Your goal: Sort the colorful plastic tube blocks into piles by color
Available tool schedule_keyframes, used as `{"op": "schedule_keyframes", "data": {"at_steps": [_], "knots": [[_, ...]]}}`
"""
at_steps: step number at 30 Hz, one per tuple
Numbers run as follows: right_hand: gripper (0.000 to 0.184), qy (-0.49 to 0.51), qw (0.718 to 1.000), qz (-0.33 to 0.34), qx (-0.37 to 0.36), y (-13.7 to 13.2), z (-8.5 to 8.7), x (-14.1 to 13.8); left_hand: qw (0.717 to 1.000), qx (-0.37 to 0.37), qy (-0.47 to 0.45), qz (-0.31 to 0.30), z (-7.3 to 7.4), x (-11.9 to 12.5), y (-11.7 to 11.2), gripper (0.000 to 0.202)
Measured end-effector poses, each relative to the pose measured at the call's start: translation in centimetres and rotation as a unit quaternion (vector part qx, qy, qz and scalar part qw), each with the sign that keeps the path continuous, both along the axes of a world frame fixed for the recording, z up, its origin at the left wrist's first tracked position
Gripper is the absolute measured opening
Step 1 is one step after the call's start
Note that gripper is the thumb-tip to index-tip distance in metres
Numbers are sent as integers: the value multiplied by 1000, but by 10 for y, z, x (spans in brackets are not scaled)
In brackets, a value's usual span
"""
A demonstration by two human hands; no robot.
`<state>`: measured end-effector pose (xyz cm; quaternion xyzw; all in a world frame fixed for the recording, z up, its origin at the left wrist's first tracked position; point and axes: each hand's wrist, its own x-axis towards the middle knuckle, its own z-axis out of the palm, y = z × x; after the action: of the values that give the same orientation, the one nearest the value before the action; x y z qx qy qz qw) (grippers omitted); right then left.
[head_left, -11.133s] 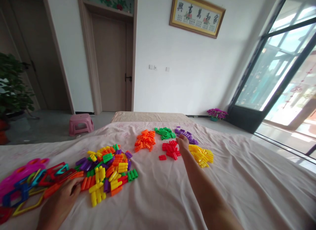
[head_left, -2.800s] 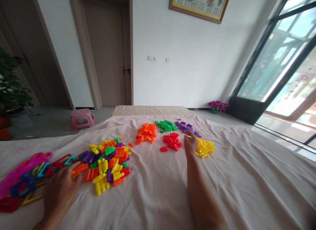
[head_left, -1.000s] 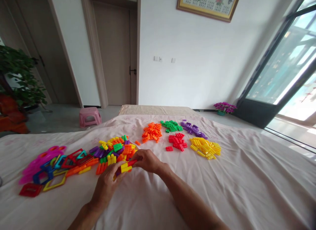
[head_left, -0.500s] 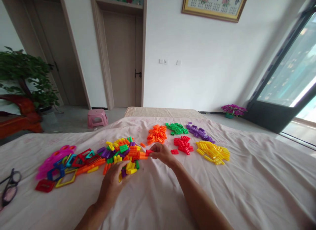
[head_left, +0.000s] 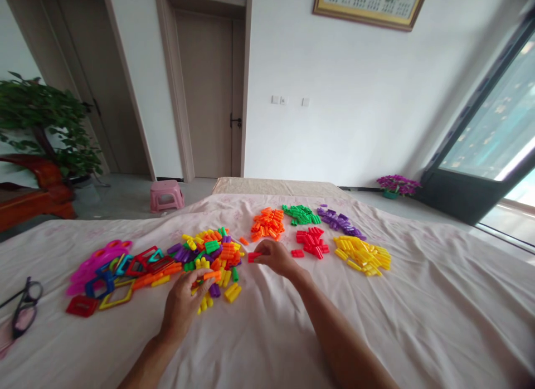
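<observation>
A mixed pile of coloured plastic blocks (head_left: 209, 255) lies on the pink bedsheet (head_left: 418, 300). My left hand (head_left: 184, 302) rests at the pile's near edge, fingers pinching an orange block (head_left: 211, 275). My right hand (head_left: 276, 256) is closed on a red block (head_left: 253, 256) just right of the pile. Beyond it lie sorted heaps: orange (head_left: 267, 224), green (head_left: 301, 214), purple (head_left: 340, 223), red (head_left: 311, 242) and yellow (head_left: 363, 255).
Flat coloured frame tiles (head_left: 112, 266) lie left of the mixed pile. Glasses (head_left: 23, 308) sit at the far left of the sheet. A pink stool (head_left: 166, 194), a potted plant (head_left: 45, 127), a door and a glass sliding door stand beyond the bed.
My right hand came back from the yellow heap to the mixed pile and took a red block, then carried it slightly right. My left hand shifted to the pile's near edge.
</observation>
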<state>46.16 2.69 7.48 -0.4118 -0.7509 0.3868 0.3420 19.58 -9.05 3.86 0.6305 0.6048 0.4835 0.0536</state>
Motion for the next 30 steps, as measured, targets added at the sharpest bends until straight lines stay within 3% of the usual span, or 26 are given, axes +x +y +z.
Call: {"op": "schedule_keyframes", "data": {"at_steps": [3,7,11,14,18,21,24,27,30], "knots": [[23,-65,988,-125,59,20,12,43,1000,-1,12,-18,-5,-1,3,33],[18,-170,946,-267,76,33,20,99,998,22,31,-49,-12,3,7,31],[26,-234,902,-353,88,35,24,123,999,38,11,-18,-13,-1,9,33],[27,-199,930,-295,95,31,27,103,998,48,-3,38,-11,-17,11,35],[20,-138,984,-81,76,12,21,39,991,63,20,120,-7,-48,13,35],[15,-117,988,49,83,-12,8,-11,978,65,62,188,-7,-67,13,35],[27,-129,976,98,143,-38,-2,-45,966,51,99,233,-9,-75,13,33],[44,-170,957,119,200,-55,-7,-64,964,33,128,230,-13,-76,14,31],[40,-193,954,113,198,-61,-11,-72,967,28,140,212,-14,-76,15,29]]}}
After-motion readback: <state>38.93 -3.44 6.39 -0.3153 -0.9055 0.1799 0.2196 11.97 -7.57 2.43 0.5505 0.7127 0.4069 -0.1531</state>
